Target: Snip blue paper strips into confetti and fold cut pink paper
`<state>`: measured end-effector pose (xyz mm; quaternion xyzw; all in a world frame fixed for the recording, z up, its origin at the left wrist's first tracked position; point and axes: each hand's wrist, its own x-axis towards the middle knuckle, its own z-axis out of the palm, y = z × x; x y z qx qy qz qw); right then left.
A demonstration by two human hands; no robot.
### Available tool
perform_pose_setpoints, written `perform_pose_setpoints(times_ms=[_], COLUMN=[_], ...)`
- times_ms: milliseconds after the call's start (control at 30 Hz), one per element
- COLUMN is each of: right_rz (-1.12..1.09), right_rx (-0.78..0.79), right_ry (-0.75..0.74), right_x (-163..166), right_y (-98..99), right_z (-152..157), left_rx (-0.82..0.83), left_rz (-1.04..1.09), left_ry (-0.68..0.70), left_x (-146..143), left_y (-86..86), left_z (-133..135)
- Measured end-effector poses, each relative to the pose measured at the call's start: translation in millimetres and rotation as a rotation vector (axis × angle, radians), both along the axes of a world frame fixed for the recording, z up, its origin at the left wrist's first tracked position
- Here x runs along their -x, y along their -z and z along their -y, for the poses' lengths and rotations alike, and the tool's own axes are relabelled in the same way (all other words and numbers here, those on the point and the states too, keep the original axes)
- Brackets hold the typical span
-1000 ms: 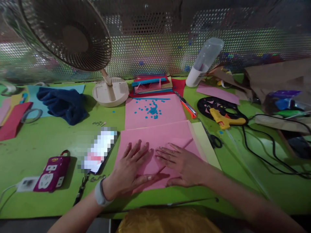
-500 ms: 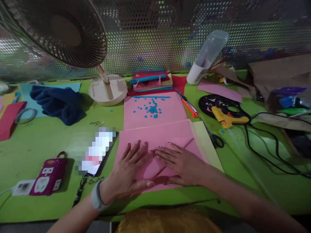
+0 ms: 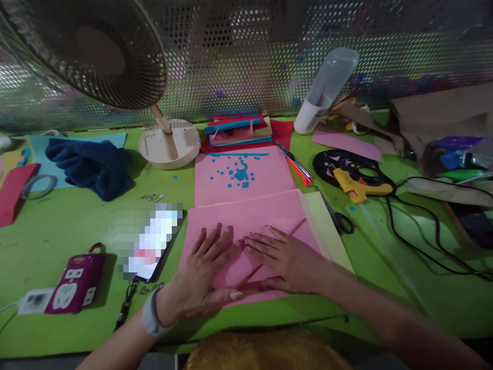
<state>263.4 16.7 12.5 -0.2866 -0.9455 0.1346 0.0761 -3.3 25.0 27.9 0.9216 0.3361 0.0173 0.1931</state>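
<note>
Both hands lie flat on a pink paper sheet (image 3: 246,216) at the near middle of the green table (image 3: 77,226). My left hand (image 3: 200,275) has its fingers stretched out and spread, pressing the sheet's left part. My right hand (image 3: 283,257) lies beside it, fingers straight and pointing left, their tips almost touching the left hand's fingers. A fold line runs under the right hand. A second pink sheet (image 3: 265,177) behind it carries several small blue paper bits (image 3: 239,174).
A phone (image 3: 154,241) lies left of the sheet, a purple power strip (image 3: 77,282) further left. A desk fan (image 3: 88,51), blue cloth (image 3: 90,164), paper stack (image 3: 236,131), orange cutter (image 3: 296,165), scissors (image 3: 339,221), yellow glue gun (image 3: 356,186) with black cable and white bottle (image 3: 323,90) surround it.
The hands have hardly moved; they stay pressed flat on the pink sheet. The view has shifted slightly.
</note>
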Motion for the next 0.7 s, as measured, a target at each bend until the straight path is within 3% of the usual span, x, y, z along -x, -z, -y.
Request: perform_pose_setpoints(times_ms=[400,700], right_rz=[-0.003,0.003], right_rx=[-0.011,0.026], right_ry=[-0.012,0.015], right_x=[-1.0,-2.3], right_y=[1.3,1.1], right_z=[-0.6,0.5], left_rx=[-0.061,-0.21], left_rz=[-0.017,-0.028], left_ry=[0.005,0.0], left_x=[-0.1,-4.7], left_y=[4.0,7.3], left_z=[1.0,1.8])
